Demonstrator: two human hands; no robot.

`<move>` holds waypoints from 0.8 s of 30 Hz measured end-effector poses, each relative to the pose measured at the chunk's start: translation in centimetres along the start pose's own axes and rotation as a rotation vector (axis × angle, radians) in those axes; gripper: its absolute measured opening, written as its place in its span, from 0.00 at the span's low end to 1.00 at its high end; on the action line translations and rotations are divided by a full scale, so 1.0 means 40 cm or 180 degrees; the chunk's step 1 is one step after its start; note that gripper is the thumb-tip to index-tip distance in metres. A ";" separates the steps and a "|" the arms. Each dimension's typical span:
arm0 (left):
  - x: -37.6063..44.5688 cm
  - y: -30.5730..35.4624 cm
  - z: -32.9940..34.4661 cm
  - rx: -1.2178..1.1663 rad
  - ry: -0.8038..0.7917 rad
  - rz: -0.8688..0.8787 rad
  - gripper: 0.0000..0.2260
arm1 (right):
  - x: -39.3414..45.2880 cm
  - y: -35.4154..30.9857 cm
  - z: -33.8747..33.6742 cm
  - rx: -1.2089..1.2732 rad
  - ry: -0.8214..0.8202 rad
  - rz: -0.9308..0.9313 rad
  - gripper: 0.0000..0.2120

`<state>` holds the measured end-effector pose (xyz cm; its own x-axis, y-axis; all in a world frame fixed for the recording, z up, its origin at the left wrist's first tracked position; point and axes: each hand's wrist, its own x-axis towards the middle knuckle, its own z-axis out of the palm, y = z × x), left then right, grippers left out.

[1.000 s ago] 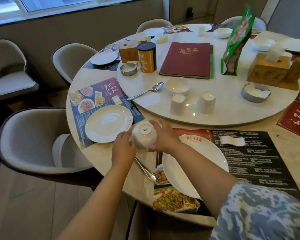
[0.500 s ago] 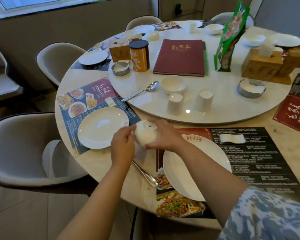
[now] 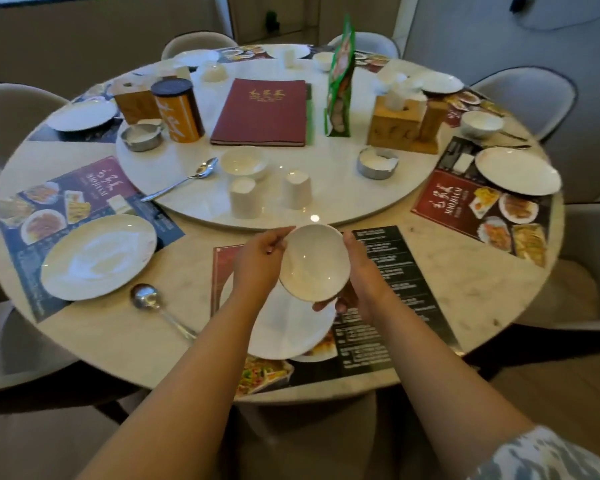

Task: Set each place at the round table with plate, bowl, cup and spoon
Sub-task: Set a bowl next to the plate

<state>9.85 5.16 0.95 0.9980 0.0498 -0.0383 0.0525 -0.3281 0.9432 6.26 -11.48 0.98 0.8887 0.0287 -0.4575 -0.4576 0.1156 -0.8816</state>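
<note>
Two hands hold one small white bowl [image 3: 314,263] over the near place, and the whole job at this moment comes down to landing it well. Start with the big picture: the round table [image 3: 465,289] carries a raised turntable [image 3: 326,188] in the middle, where the spare pieces wait, namely another bowl [image 3: 244,162], two upturned cups [image 3: 244,201] [image 3: 297,189] and a spoon [image 3: 184,181]. Closer in, the near placemat [image 3: 388,271] carries a white plate [image 3: 284,327], and the bowl hangs just above that plate's far edge, mouth up and tipped a little toward the onlooker.

The left hand [image 3: 257,268] cups the bowl's left side with curled fingers; the right hand [image 3: 359,284] wraps under and around its right side, fingertips showing beneath the base. Both grip it; neither is spread flat.

My advice would be to level the bowl first, then lower it straight down so the foot ring meets the surface flat and quietly. Whether it belongs on the plate or just beyond it I cannot tell; the set place at the far right shows its bowl [image 3: 482,123] apart from its plate [image 3: 518,171], which is a fair guide. Let the under-fingers slide out last so porcelain does not clack. A second spoon [image 3: 153,303] lies on the bare tabletop to the left, between the two near plates.
</note>
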 end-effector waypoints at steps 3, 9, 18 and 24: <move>-0.028 0.019 0.087 0.0019 0.0018 -0.0179 0.10 | -0.026 0.028 -0.076 -0.0144 0.0755 -0.0134 0.20; -0.066 0.015 0.203 0.0281 -0.0192 -0.0411 0.09 | -0.056 0.056 -0.187 -0.0225 0.1260 0.0123 0.16; -0.110 -0.024 0.254 0.1329 -0.0176 -0.0272 0.12 | -0.064 0.096 -0.241 -0.0745 0.1111 0.0287 0.19; -0.120 -0.023 0.260 0.1322 -0.0151 -0.0248 0.11 | -0.061 0.100 -0.254 -0.1101 0.1173 0.0288 0.19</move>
<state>5.36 -4.59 -3.16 0.9905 0.0491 -0.1285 0.1276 -0.6778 0.7241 2.00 -21.17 -2.62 0.8049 -0.3357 -0.4893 -0.5701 -0.2084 -0.7947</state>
